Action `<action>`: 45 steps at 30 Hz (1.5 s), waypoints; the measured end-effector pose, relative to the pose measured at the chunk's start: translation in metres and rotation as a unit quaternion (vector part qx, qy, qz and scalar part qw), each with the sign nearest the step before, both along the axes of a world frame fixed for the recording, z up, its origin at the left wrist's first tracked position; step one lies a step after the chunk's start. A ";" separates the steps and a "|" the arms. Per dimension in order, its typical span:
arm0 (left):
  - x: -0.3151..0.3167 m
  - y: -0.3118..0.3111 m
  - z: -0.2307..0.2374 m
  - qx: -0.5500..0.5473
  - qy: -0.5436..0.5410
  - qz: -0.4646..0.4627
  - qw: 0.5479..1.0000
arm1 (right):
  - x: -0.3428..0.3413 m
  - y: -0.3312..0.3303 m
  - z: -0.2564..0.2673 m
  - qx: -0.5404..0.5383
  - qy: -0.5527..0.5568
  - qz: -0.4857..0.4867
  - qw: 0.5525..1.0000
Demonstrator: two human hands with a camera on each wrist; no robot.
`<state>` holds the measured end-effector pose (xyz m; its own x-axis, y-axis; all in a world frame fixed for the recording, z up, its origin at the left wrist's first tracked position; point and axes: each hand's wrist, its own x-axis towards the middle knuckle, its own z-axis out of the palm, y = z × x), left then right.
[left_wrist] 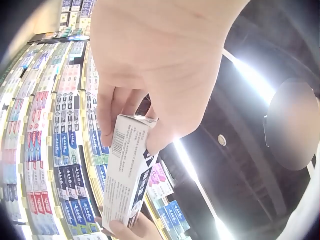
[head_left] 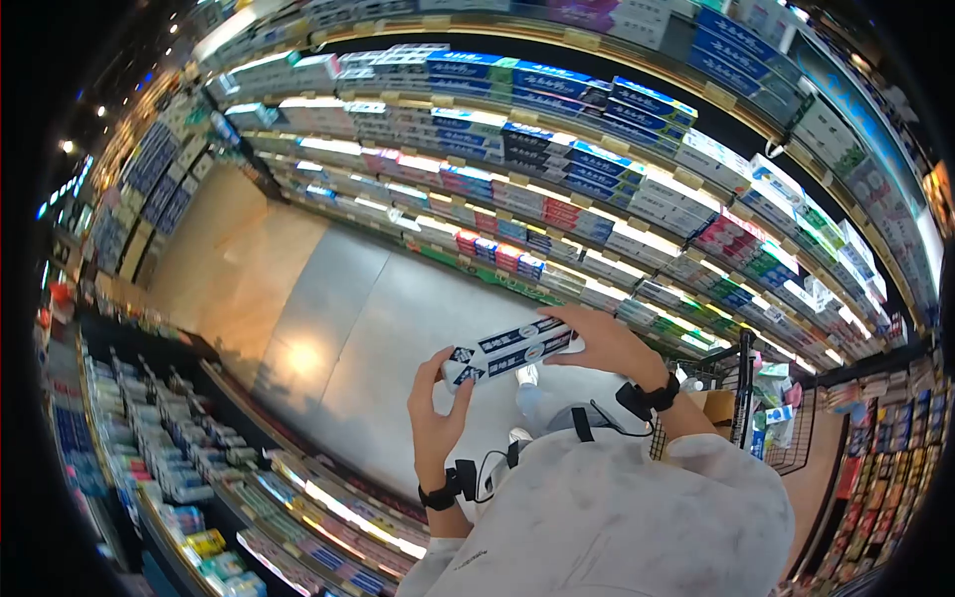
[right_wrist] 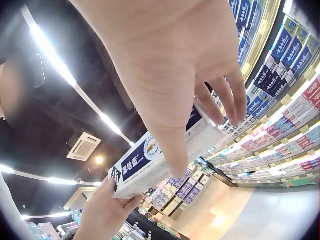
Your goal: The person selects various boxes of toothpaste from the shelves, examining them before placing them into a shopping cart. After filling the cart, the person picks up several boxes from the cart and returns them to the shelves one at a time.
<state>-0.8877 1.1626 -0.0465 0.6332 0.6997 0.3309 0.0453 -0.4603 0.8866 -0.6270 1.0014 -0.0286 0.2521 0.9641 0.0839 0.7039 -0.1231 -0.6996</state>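
A long white and navy toothpaste-style box (head_left: 517,348) is held tilted between both hands in front of the torso. The left hand (head_left: 436,408) pinches its left end between thumb and fingers, while the right hand (head_left: 609,348) grips the other end. In the left wrist view, the box (left_wrist: 120,175) shows a white face with a barcode and small print, below the left hand (left_wrist: 155,65); part of the right hand (left_wrist: 135,229) is at its far end. The right wrist view has the right thumb lying across the box (right_wrist: 142,167), under the right hand (right_wrist: 165,75).
Long shelves of boxed goods (head_left: 542,204) run along the far side of a grey floor aisle (head_left: 368,328). A lower shelf unit (head_left: 189,478) stands at left. A wire shopping cart (head_left: 796,453) with items inside is at the right, beside the person.
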 end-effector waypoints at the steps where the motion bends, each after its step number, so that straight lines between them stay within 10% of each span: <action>1: 0.006 0.007 -0.005 -0.022 0.005 -0.009 1.000 | 0.008 -0.001 -0.004 0.005 0.017 0.006 1.000; 14: 0.212 0.086 0.027 0.053 0.130 -0.195 0.971 | 0.130 -0.006 -0.063 0.233 0.217 -0.257 0.912; 24: 0.305 0.113 0.025 0.022 0.174 -0.277 0.945 | 0.166 -0.001 -0.087 0.162 0.143 -0.357 0.909; 41: 0.114 0.372 0.007 -0.054 0.219 -0.060 0.972 | 0.078 0.339 -0.033 0.088 0.117 -0.101 0.984; 45: 0.065 0.428 -0.030 0.268 0.289 0.015 0.919 | 0.038 0.415 -0.020 0.048 0.055 -0.035 0.997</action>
<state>-0.8226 1.5904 -0.0769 0.7946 0.5544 0.2475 0.4575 -0.8147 0.3562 -0.5888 1.4161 -0.0487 0.3304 0.9329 0.1435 0.6141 -0.0971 -0.7832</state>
